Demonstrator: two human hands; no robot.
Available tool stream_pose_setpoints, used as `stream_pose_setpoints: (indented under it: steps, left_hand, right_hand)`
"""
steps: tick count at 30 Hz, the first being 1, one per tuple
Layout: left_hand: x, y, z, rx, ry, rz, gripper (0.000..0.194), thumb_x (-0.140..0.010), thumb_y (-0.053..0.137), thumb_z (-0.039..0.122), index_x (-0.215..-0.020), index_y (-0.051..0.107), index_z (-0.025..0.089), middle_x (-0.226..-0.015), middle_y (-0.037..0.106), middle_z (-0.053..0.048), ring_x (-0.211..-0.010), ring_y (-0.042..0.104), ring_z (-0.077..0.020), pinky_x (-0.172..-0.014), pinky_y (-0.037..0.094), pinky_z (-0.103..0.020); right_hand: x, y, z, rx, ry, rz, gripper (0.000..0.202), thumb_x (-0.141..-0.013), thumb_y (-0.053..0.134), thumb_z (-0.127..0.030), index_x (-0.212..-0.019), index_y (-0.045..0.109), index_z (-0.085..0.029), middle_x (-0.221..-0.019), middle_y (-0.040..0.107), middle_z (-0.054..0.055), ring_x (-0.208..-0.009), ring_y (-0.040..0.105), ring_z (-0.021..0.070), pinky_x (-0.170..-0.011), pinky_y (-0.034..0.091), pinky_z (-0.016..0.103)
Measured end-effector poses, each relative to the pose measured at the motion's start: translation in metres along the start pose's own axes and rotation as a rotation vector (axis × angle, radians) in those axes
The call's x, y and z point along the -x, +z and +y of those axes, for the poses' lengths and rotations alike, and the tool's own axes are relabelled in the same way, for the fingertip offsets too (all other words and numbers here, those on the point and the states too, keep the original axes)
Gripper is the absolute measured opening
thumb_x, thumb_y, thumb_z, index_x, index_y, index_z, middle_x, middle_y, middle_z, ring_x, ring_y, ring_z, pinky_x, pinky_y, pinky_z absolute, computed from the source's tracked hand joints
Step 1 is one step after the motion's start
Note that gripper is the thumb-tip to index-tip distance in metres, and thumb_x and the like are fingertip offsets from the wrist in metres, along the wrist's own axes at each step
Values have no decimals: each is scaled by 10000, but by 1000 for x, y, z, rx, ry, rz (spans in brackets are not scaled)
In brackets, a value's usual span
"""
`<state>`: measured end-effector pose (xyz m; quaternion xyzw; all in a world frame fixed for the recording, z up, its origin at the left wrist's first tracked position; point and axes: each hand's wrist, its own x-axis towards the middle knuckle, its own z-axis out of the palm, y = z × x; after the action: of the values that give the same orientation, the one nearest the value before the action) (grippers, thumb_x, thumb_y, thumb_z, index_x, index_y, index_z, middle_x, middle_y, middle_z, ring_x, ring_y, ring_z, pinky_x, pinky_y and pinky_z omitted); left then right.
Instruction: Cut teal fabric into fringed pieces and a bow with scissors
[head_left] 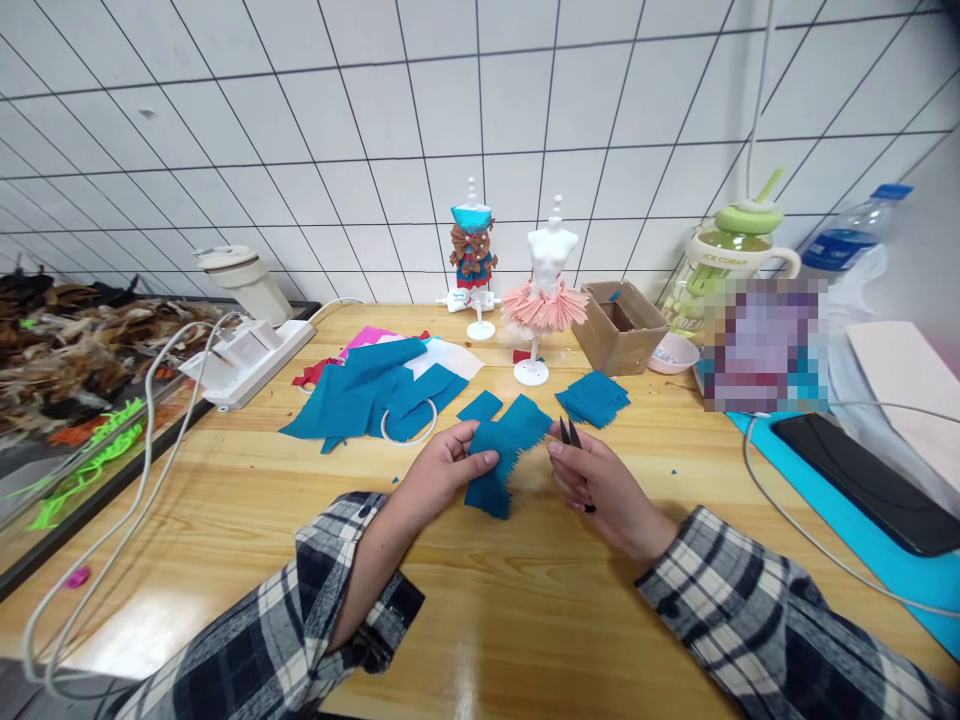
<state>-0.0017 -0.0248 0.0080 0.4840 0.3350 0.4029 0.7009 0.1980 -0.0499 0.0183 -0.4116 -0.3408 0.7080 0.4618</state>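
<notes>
Between thumb and fingers, my left hand (448, 467) grips a teal fabric piece (491, 480) with jagged edges, raised over the wooden table (465, 620). My right hand (596, 485) is closed around small black snips (571, 436), blades pointing up, beside the fabric's right corner. A small teal piece (480, 405) lies just behind the held fabric. Farther right is a stack of teal pieces (594, 398). Larger teal cloth (360, 385) is spread at the left, with a white ring (409, 440) on it.
Two small mannequins stand at the back, one in a brown and teal outfit (472, 250), one in a pink skirt (546, 305). Right of them are a cardboard box (621, 335) and a pink bowl (673, 353). A power strip (255, 365) and cables lie left; a black phone (862, 480) lies right.
</notes>
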Motion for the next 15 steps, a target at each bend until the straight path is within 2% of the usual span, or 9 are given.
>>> stream_pose_setpoints:
  steps: [2,5,7,9,12,15]
  left_hand:
    - [-1,0,0,-14,26,30,299,-738,760,282,-994,649,175,-965,735,-47,-865,674,-193,-794,507,-290]
    - [-2,-1,0,-42,34,72,317,-736,761,299,-998,635,172,-962,732,-49,-840,673,-186,-761,512,-280]
    - [-2,-2,0,-50,23,91,326,-734,764,306,-998,628,173,-954,730,-44,-824,670,-178,-743,512,-272]
    - [-2,-1,0,-56,11,90,330,-738,763,305,-1005,621,172,-941,726,-40,-809,663,-167,-727,509,-259]
    - [-1,0,0,-91,0,72,316,-750,756,294,-1001,615,162,-922,718,-38,-793,651,-151,-711,497,-240]
    - [0,1,1,-152,-6,61,313,-752,751,302,-992,615,154,-934,710,-45,-810,646,-156,-727,492,-245]
  right_hand:
    - [-1,-2,0,20,-24,83,396,-738,687,-368,-1066,529,-210,-456,268,-132,-383,188,63,-362,167,195]
    - [-4,-6,0,110,-151,240,541,-752,660,-349,-1250,493,-218,-490,289,-119,-399,233,77,-374,198,207]
    - [-5,-9,0,213,-232,286,509,-774,637,-353,-1250,516,-221,-506,306,-108,-413,250,82,-388,211,217]
    - [-5,-9,1,348,-231,228,380,-798,612,-383,-1129,607,-196,-505,330,-92,-421,265,82,-401,222,225]
    - [-4,-7,5,517,-155,35,285,-809,601,-429,-896,673,-167,-548,427,-57,-442,312,75,-425,250,226]
    - [-3,-3,7,551,-144,-32,290,-799,615,-451,-853,673,-172,-589,471,-48,-480,356,80,-457,278,223]
